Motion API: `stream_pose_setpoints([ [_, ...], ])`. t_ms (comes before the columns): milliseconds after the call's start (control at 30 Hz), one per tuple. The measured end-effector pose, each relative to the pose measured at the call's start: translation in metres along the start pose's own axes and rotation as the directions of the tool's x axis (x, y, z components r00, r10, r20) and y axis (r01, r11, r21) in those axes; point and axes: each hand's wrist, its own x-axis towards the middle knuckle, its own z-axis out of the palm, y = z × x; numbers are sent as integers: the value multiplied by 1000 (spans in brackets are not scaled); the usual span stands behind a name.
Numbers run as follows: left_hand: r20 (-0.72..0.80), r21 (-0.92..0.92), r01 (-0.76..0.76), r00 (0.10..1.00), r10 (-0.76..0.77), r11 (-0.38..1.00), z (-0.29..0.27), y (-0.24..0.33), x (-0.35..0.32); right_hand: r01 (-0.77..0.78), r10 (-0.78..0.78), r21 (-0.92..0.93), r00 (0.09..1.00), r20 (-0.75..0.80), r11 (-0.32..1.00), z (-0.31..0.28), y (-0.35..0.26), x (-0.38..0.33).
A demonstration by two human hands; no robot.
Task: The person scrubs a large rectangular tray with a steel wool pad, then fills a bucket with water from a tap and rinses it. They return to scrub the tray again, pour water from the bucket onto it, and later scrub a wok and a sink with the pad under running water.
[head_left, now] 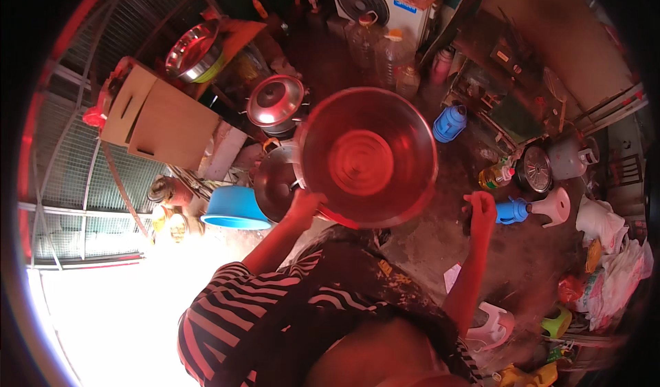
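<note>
A large round metal basin, tinted red by the light, is in front of me with its open top facing up. Its inside shows ring-shaped marks and no contents that I can make out. My left hand is closed on the basin's near left rim. Off to the right of the basin, my right hand is raised with its fingers curled together, apart from the rim. Whatever it may hold is too dark and small to name. Left of the basin stand a wok and a lidded pot.
A blue tub and cardboard stand at the left. Large clear bottles are beyond the basin. Blue jugs, an oil bottle, a gas cylinder and stools are on the right.
</note>
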Motion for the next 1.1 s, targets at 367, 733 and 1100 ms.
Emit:
stream_pose_setpoints([
  [367,-284,-569,-27,944,-166,822,33,69,123,34,-182,-732,975,-124,680,-167,45,163],
  [733,-617,-511,-369,786,-33,776,108,135,176,305,-134,-552,935,328,776,-51,36,470],
  [1100,-777,-554,-565,614,-137,611,140,241,233,-542,395,-28,575,716,840,220,-22,624],
])
